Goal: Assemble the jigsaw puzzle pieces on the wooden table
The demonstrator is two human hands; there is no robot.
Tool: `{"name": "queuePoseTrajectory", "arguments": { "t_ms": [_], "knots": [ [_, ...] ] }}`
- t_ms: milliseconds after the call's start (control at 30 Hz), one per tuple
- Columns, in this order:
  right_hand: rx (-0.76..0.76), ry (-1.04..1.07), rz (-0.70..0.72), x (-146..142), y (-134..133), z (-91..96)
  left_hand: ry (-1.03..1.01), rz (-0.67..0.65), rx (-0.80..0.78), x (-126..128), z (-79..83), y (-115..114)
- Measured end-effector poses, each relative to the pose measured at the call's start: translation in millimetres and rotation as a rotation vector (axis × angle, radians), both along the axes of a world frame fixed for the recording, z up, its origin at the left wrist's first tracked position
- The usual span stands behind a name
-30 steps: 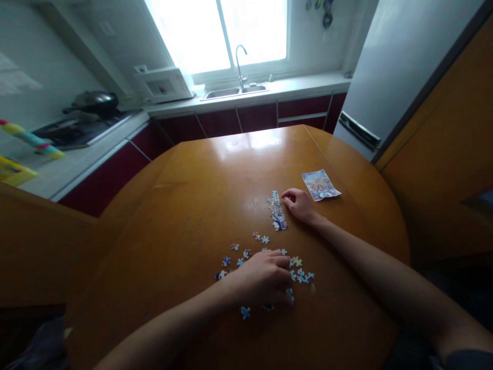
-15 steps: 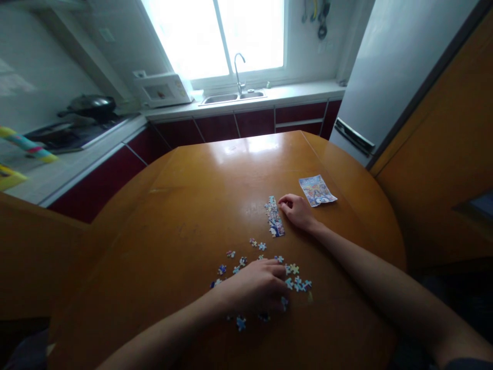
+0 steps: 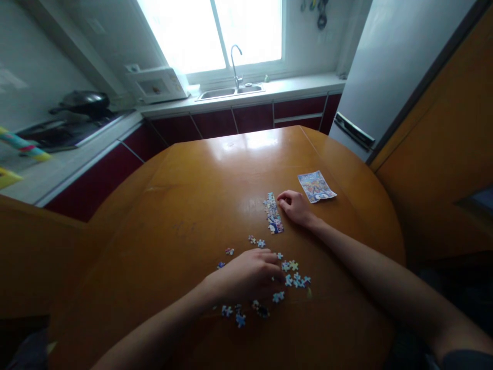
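Jigsaw pieces (image 3: 297,280) lie around my left hand (image 3: 252,272); my right hand (image 3: 296,206) sits beside a joined strip (image 3: 273,216). I can't tell either grip.

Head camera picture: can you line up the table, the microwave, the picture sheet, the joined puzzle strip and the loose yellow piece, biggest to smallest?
As they look there:
1. Table
2. Microwave
3. Picture sheet
4. Joined puzzle strip
5. Loose yellow piece

Legible text: none. Printed picture sheet (image 3: 317,186), one, lying toward right edge of table (image 3: 200,190); any lettering too small to read.
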State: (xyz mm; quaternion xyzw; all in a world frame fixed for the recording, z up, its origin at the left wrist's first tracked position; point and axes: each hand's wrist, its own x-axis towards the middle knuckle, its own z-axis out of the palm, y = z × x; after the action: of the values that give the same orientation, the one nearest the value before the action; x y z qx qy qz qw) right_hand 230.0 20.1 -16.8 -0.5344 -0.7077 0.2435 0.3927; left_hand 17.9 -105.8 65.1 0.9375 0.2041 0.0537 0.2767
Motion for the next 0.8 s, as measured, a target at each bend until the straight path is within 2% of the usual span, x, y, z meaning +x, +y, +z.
{"name": "queuePoseTrajectory", "arguments": {
  "t_ms": [133,233,333,533,633,800],
  "knots": [
    [0.007,0.010,-0.002,-0.2,-1.0,1.9,-0.011,0.158,0.047,-0.5,1.1,5.3],
    [0.005,0.024,-0.001,0.4,-0.1,1.2,-0.102,0.271,0.022,-4.0,-2.7,14.3],
    [-0.001,0.042,-0.001,1.5,1.4,-0.2,-0.231,0.482,-0.024,-11.7,-13.9,29.7],
    [-0.009,0.059,0.001,2.3,1.2,2.0,-0.376,0.861,-0.007,-34.5,-42.9,63.1],
    [-0.016,0.068,0.001,2.6,0.4,3.8,-0.398,0.938,-0.029,-42.6,-52.5,71.8],
    [-0.075,0.144,0.030,4.7,1.8,5.6,-0.393,0.934,-0.060,-45.3,-61.3,74.7]
  ]
}}
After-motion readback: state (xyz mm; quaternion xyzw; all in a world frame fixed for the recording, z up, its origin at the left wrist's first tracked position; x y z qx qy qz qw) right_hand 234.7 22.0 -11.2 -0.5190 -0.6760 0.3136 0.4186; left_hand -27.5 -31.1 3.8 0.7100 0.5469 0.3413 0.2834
